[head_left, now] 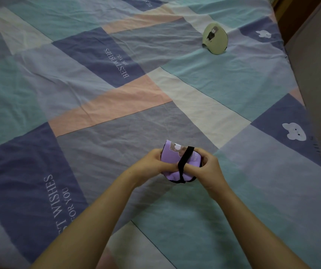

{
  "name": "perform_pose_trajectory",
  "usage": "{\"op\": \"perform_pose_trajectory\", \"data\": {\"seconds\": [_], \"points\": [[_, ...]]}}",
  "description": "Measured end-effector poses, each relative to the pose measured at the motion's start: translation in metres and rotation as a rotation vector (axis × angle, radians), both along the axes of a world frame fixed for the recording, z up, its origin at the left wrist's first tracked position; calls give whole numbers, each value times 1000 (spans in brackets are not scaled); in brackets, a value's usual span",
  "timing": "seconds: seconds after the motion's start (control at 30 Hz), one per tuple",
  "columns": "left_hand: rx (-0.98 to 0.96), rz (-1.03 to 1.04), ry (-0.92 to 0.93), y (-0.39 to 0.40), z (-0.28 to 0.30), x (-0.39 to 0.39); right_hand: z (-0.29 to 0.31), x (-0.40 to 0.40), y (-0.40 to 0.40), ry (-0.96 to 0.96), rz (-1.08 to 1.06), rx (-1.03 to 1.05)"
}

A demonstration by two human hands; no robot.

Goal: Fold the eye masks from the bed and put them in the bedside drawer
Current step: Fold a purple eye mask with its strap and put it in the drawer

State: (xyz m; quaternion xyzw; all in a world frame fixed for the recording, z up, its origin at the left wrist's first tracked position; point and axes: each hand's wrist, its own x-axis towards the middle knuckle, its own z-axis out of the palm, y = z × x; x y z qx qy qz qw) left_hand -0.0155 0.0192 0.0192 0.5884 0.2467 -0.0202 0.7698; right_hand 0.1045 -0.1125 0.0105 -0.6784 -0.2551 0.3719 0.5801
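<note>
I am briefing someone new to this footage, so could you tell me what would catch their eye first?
Both hands, the left hand and the right hand, hold a folded purple eye mask low in the middle, its black strap across it. A green eye mask lies apart at upper right on the patchwork bedsheet.

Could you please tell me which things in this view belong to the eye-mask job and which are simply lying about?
Part of the job:
- purple eye mask with its black strap, held by the left hand and right hand
- green eye mask, lying apart farther up the bed

Just there:
- patchwork bedsheet, which only bears the masks

The bedside drawer is not in view.
</note>
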Motion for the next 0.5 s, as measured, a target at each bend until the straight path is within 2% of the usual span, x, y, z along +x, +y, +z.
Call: {"op": "perform_pose_trajectory", "data": {"seconds": [0.23,0.5], "points": [[-78,54,63,1,1,-3,6,5,9,213,28,-116],[66,-34,142,7,9,-12,14,-4,19,40,50,-148]]}}
